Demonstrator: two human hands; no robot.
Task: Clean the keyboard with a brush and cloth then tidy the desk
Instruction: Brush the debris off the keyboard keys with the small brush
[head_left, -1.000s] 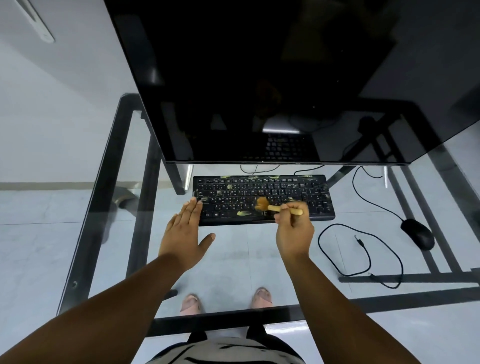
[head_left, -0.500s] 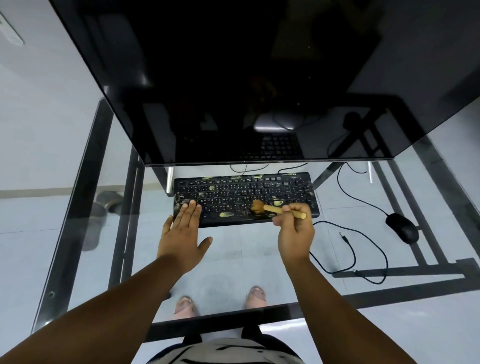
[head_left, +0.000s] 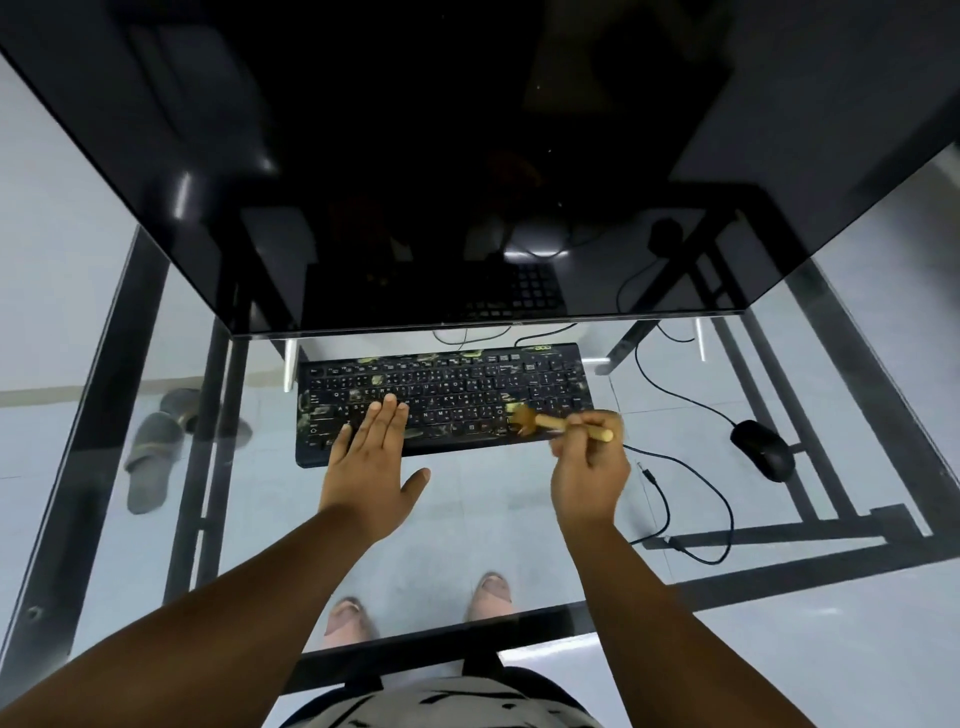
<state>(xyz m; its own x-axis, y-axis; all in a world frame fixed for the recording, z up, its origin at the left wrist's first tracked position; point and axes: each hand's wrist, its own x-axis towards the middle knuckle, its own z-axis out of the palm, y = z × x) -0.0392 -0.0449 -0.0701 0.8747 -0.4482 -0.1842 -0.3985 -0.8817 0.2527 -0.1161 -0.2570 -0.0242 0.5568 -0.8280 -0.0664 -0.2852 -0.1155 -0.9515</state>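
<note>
The brush (head_left: 558, 423) has swept right along the keyboard (head_left: 447, 402), seemingly nearer its right end.

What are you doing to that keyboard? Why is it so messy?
A person is cleaning a dirty black keyboard on a glass desk. The right hand holds a small wooden brush, its bristles on the keys near the right end. The left hand lies flat on the left side of the keyboard. Yellowish bits are scattered over the keys. A mouse sits off to the right.
</note>
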